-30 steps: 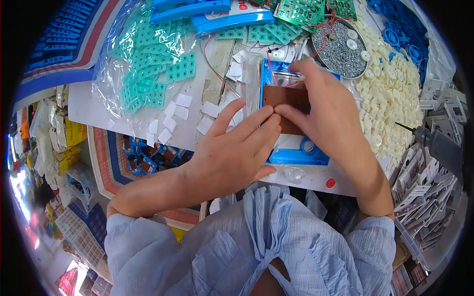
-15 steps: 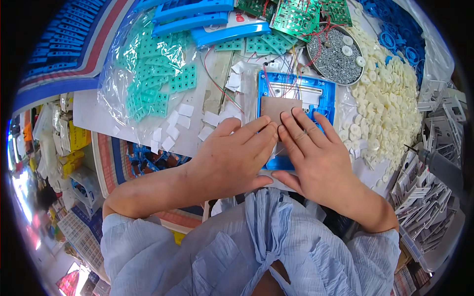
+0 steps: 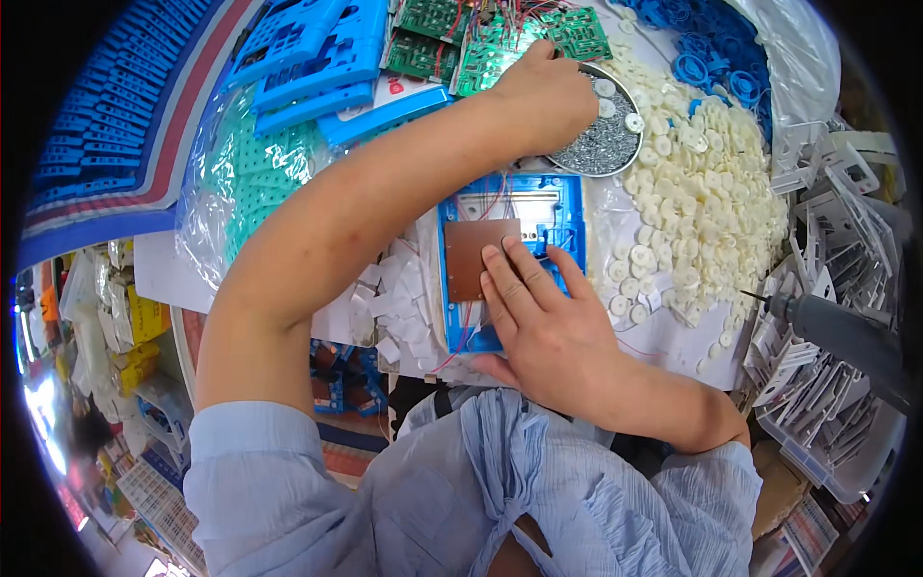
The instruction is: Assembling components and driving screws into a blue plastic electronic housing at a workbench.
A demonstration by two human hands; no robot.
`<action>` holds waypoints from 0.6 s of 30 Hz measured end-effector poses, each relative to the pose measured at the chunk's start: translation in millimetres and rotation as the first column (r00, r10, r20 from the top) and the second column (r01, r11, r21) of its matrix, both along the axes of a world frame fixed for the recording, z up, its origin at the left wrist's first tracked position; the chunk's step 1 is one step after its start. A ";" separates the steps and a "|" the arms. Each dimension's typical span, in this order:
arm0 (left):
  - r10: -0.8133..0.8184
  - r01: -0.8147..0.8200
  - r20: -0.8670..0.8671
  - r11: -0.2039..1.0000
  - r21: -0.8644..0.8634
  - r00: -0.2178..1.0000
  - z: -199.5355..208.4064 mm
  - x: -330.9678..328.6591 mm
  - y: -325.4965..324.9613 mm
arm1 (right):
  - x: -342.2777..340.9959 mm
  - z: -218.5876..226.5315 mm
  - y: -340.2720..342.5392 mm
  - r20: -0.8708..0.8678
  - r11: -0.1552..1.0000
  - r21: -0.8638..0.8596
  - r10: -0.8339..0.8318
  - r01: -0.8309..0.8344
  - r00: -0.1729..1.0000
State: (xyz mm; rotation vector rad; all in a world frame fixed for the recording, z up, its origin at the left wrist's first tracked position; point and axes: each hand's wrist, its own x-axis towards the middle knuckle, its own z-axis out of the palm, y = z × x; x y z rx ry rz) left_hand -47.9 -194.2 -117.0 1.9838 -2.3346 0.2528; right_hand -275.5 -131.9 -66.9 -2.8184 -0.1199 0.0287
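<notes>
My right hand (image 3: 558, 346) lies with its fingers stretched out, fingertips on the right edge of a plain brown board (image 3: 471, 258). That board sits inside a blue plastic casing (image 3: 569, 207), and thin wires run out at the casing's top and bottom. Far forward, my left hand (image 3: 546, 101) is bent over the left side of a round metal dish of small screws (image 3: 606, 144), beside green circuit boards (image 3: 582, 34). Its fingers look curled in, and their tips are hidden, so what they may hold does not show.
Cream plastic discs (image 3: 711, 183) are heaped at the right, near a power screwdriver (image 3: 827, 327) and a bin of grey-white parts (image 3: 836, 423). White paper squares (image 3: 399, 298) lie left of the casing. Blue casings (image 3: 317, 67) and a bag of teal pieces (image 3: 231, 207) are farther left.
My left hand has left the brown board and reached forward to the screw dish. My right hand has stayed on the board. The whole scene has shifted somewhat in view.
</notes>
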 end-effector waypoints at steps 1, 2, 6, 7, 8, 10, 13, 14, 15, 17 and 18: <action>0.038 -0.046 0.065 0.992 0.118 0.997 2.5 -3.5 -8.2 | -0.8 -0.7 -0.4 0.005 1.000 0.004 -0.003 0.003 1.000; 0.023 -0.026 0.044 0.997 0.066 0.999 2.5 -3.7 -9.8 | -1.1 -1.2 -1.3 0.011 1.000 0.009 -0.005 0.005 1.000; 0.030 -0.030 -0.001 0.986 -0.162 1.000 -6.4 -1.4 -11.3 | -0.5 -1.8 -0.1 0.024 1.000 0.017 -0.012 0.011 1.000; 0.052 -0.053 -0.007 0.973 -0.225 0.999 -7.9 -1.0 -11.3 | -0.1 -1.7 0.8 0.027 1.000 0.014 -0.009 0.009 1.000; 0.056 -0.056 -0.004 0.973 -0.223 0.998 -9.3 0.0 -10.9 | 0.2 -1.5 1.6 0.029 1.000 0.011 -0.007 0.007 1.000; 0.064 -0.063 0.000 0.974 -0.219 0.998 0.8 -0.6 -8.5 | -0.7 -1.4 -0.2 0.024 1.000 0.019 -0.009 0.009 1.000; 0.083 -0.126 -0.160 0.951 -0.282 0.984 22.5 -5.0 14.5 | -1.6 -1.7 -0.9 0.023 1.000 0.013 -0.007 0.007 1.000; 0.098 -0.152 -0.216 0.955 -0.253 0.972 25.4 -4.2 22.0 | -1.8 -1.7 -0.4 0.021 1.000 0.006 -0.009 0.009 1.000; 0.118 -0.182 -0.272 0.958 -0.223 0.955 27.3 -2.7 30.9 | -1.6 -1.3 0.4 0.014 1.000 -0.004 -0.005 0.005 1.000; 0.166 -0.231 -0.379 0.964 -0.132 0.910 26.7 -1.0 36.0 | -1.0 -0.9 2.4 -0.001 1.000 -0.027 0.003 -0.003 1.000; 0.197 -0.252 -0.428 0.965 -0.076 0.882 26.3 1.0 31.3 | -0.8 0.0 3.2 -0.006 1.000 -0.031 0.001 -0.001 1.000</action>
